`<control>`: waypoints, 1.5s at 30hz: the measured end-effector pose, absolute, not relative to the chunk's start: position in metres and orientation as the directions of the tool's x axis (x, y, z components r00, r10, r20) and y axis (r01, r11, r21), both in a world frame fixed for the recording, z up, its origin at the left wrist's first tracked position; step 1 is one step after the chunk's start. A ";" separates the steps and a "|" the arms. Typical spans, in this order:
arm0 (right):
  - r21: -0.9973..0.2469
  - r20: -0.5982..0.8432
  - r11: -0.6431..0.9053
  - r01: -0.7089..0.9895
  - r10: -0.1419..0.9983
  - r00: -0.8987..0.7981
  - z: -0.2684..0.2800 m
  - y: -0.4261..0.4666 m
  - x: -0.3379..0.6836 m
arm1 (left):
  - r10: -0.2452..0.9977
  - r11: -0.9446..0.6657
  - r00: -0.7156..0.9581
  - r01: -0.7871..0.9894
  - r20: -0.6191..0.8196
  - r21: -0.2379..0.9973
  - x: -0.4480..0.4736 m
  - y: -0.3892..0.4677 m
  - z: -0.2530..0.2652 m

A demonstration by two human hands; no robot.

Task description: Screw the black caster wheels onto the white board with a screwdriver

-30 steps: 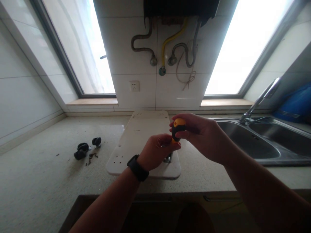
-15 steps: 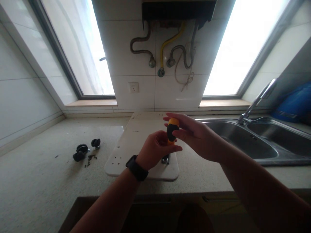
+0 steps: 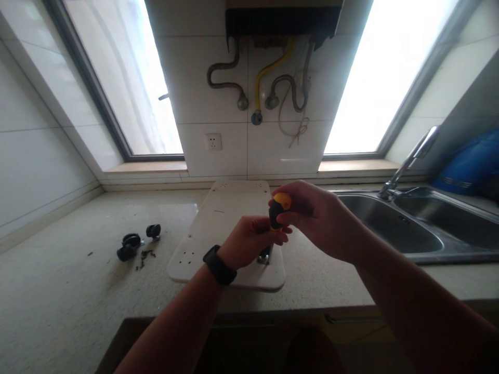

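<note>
A stubby screwdriver with a yellow and black handle stands tilted over the front right corner of a white board. My right hand grips the top of its handle. Around the lower end of the screwdriver, the fingers of my left hand are closed; its tip is hidden behind them. Below my left hand, part of a dark caster with a metal plate shows on the board. Groups of small holes mark the board's other corners.
Several black casters lie on the counter at the left, beside a little pile of screws. To the right is a steel double sink with a faucet. Hoses hang on the wall behind.
My right hand has curled more tightly around the screwdriver handle, which is now turned and leaning slightly differently. My left hand has stayed nearly in place. The camera has shifted a little.
</note>
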State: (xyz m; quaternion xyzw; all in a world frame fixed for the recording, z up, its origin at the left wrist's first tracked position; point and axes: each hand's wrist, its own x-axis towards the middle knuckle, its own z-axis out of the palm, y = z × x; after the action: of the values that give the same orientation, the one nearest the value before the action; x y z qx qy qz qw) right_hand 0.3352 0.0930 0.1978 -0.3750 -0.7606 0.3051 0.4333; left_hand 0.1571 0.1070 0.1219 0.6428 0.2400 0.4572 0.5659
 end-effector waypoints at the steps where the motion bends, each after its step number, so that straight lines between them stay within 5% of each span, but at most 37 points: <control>1: -0.771 0.448 0.539 0.339 0.838 -0.312 0.197 0.091 0.334 | 0.813 -0.222 0.490 -0.239 0.315 0.945 0.156 0.108 0.121; 7: -0.727 0.486 0.526 0.442 0.848 -0.210 0.195 0.085 0.327 | 0.733 -0.175 0.581 -0.342 0.354 0.923 0.155 0.115 0.115; 10: -0.714 0.513 0.552 0.431 0.831 -0.214 0.197 0.084 0.325 | 0.810 -0.183 0.470 -0.366 0.351 0.912 0.157 0.113 0.109; 15: -0.734 0.442 0.583 0.350 0.800 -0.405 0.203 0.089 0.330 | 0.922 -0.235 0.244 -0.262 0.300 0.936 0.162 0.103 0.107; 19: -0.829 0.351 0.540 0.150 0.709 -0.612 0.208 0.099 0.339 | 0.928 -0.236 0.233 -0.230 0.289 0.944 0.161 0.098 0.114; 22: -0.853 0.339 0.504 0.136 0.732 -0.591 0.209 0.103 0.340 | 0.925 -0.220 0.255 -0.246 0.282 0.944 0.158 0.098 0.115; 28: -0.783 0.389 0.513 0.353 0.845 -0.367 0.208 0.094 0.332 | 0.888 -0.270 0.309 -0.249 0.341 0.930 0.154 0.100 0.108; 36: -0.573 0.504 0.528 0.627 0.830 -0.238 0.206 0.084 0.321 | 0.870 -0.338 0.295 -0.223 0.394 0.914 0.159 0.101 0.101; 40: -0.649 0.469 0.585 0.487 0.811 -0.350 0.206 0.089 0.324 | 0.908 -0.350 0.189 -0.146 0.373 0.925 0.165 0.098 0.099; 45: -0.788 0.343 0.563 0.251 0.739 -0.579 0.209 0.095 0.334 | 0.890 -0.287 0.289 -0.242 0.352 0.927 0.165 0.094 0.105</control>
State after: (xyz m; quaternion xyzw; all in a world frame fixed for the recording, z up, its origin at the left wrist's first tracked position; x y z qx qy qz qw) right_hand 0.3344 0.0955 0.2088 -0.3039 -0.8144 0.3555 0.3434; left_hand 0.1654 0.0943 0.1050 0.6009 0.2700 0.5316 0.5323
